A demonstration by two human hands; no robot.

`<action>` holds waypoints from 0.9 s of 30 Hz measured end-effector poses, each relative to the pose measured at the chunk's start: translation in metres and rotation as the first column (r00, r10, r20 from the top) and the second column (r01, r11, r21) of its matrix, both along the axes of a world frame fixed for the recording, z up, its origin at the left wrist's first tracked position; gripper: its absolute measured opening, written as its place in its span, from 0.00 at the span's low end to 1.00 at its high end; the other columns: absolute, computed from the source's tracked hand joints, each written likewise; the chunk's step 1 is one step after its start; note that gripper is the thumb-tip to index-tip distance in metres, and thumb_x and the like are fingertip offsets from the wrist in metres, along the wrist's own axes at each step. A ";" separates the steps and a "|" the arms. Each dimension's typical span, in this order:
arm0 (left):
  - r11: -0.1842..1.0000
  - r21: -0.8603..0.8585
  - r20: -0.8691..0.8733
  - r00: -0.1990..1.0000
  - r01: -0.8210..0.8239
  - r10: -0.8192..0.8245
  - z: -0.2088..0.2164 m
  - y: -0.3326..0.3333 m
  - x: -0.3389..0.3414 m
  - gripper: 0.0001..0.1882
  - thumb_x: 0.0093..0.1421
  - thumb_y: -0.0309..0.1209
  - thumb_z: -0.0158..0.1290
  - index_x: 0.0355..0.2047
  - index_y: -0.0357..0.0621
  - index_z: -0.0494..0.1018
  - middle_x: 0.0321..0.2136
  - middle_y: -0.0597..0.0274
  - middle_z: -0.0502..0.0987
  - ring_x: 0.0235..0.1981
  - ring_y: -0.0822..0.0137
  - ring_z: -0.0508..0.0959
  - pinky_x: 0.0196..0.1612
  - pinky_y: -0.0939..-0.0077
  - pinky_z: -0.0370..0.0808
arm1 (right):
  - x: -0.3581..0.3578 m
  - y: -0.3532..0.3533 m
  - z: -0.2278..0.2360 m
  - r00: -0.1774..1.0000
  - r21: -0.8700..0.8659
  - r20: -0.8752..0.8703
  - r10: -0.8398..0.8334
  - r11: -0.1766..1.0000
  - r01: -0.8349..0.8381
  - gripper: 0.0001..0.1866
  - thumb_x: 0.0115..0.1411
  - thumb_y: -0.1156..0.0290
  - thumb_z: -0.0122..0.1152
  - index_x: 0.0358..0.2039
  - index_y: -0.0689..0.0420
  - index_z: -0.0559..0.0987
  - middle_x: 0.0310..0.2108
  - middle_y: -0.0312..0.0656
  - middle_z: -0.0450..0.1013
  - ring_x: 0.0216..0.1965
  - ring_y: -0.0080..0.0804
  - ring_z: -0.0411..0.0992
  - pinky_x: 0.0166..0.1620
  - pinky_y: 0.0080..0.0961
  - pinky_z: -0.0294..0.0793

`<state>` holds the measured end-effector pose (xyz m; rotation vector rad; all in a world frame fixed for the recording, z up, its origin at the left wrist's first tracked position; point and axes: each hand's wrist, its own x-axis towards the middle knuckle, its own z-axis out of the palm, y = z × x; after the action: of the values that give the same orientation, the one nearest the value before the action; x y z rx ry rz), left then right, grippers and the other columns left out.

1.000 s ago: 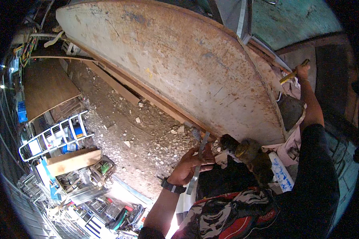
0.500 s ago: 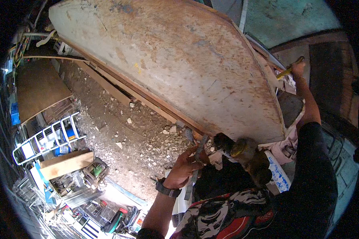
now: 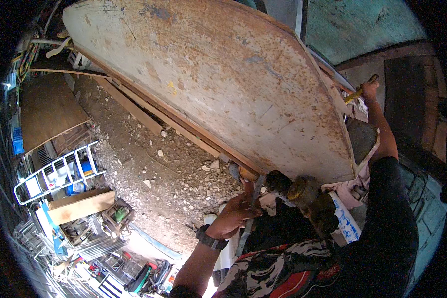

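Your left grip (image 3: 235, 216): clenched around a flat grey strip (image 3: 244, 237), ends jutting above and below. Your right grip (image 3: 369, 90), well off to the right: clasping a yellow tool (image 3: 354, 96). Stained panel (image 3: 208, 94) spreads ahead of your left grip, lower edge near it.

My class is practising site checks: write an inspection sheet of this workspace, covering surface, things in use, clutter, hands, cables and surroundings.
Surface: brown ground, strewn with pale rubble.
Things in use: grey strip and yellow item; nearby, a large pale panel, curved-edged and stained rusty brown.
Clutter: light wooden board and mixed items at lower left.
Hands: left hand closed on the strip; right hand closed on the yellow item.
Cables: none clearly identifiable.
Surroundings: teal surface at upper right.
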<state>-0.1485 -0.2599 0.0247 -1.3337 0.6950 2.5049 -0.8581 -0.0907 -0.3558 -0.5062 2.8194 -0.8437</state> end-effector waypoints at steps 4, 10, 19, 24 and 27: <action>0.997 0.037 -0.016 0.997 0.072 -0.072 -0.011 0.020 -0.007 0.34 0.55 0.18 0.56 0.62 0.44 0.57 0.45 0.55 0.71 0.38 0.66 0.77 0.28 0.82 0.74 | 0.015 -0.016 -0.002 0.996 -0.026 0.079 -0.035 0.999 0.038 0.31 0.49 0.64 0.58 0.47 0.68 0.57 0.47 0.61 0.62 0.47 0.58 0.68 0.50 0.45 0.68; 0.985 -0.018 0.073 0.983 -0.170 0.171 0.009 0.009 -0.024 0.31 0.55 0.19 0.56 0.58 0.43 0.56 0.46 0.54 0.73 0.42 0.61 0.77 0.42 0.69 0.78 | 0.027 -0.022 0.038 0.975 -0.016 0.156 -0.161 0.986 0.165 0.34 0.48 0.63 0.59 0.50 0.66 0.56 0.50 0.62 0.63 0.50 0.59 0.68 0.52 0.45 0.69; 0.707 -0.706 0.211 0.967 0.050 0.143 -0.008 0.035 -0.035 0.25 0.58 0.18 0.51 0.55 0.38 0.60 0.33 0.65 0.70 0.34 0.70 0.74 0.35 0.76 0.75 | 0.032 -0.017 0.020 0.981 0.038 0.129 -0.147 0.989 0.143 0.38 0.54 0.59 0.60 0.56 0.67 0.53 0.50 0.62 0.66 0.50 0.54 0.70 0.52 0.43 0.69; 0.862 -0.358 0.116 0.900 -0.357 0.421 -0.006 0.025 -0.025 0.18 0.65 0.34 0.49 0.52 0.37 0.66 0.38 0.63 0.73 0.39 0.69 0.74 0.42 0.75 0.72 | -0.007 0.019 -0.008 0.869 0.195 -0.395 0.298 0.951 -0.238 0.19 0.45 0.70 0.64 0.34 0.62 0.66 0.35 0.48 0.66 0.34 0.47 0.69 0.42 0.45 0.69; 0.848 -0.445 0.117 0.920 -0.287 0.373 -0.018 0.032 -0.022 0.17 0.66 0.39 0.47 0.47 0.38 0.70 0.39 0.60 0.75 0.39 0.69 0.73 0.40 0.74 0.71 | -0.007 0.014 -0.025 0.951 0.370 -0.032 0.307 0.888 -0.274 0.19 0.49 0.66 0.62 0.37 0.62 0.69 0.38 0.50 0.68 0.40 0.46 0.68 0.46 0.43 0.67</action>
<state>-0.1706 -0.2277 0.0071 -1.9818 1.0863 2.5054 -0.8652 -0.0768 -0.3810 -0.8931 2.7787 -0.2391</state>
